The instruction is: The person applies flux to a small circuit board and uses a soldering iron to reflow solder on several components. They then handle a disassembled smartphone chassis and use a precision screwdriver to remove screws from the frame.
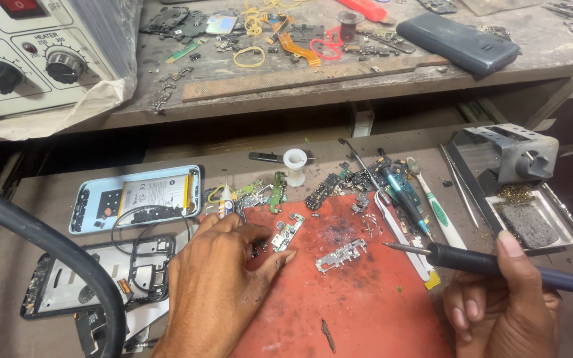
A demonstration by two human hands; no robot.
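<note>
Two hands are ours at the near edge of the desk (339,142). Our right hand (499,301) is closed around a soldering iron (492,264), thumb laid along the dark handle, and the bare tip points left over the red mat (359,311). Our left hand (217,282) rests palm down on the mat's left edge, fingers loosely curled and thumb stretched toward a small green board (288,232); whether the fingertips pinch anything we cannot tell. A silver bracket (341,255) lies on the mat between the thumb and the iron's tip, apart from both.

Beyond the mat's far edge sit loose boards and flex parts, a white spool (294,166), a small glue tube (225,202) and a green-handled brush (432,205), with tweezers (402,232) along the mat's right edge. At the right edge of the desk stands an iron stand (518,162) with a dark sponge in its tray. To the left of the mat lie an opened light-blue phone (137,195) showing its battery, and nearer us a black frame (101,275). A thick dark hose (48,248) curves across the near-left corner. On the shelf behind, a heater unit (34,53) with knobs sits at the left, a dark phone (459,41) at the right.
</note>
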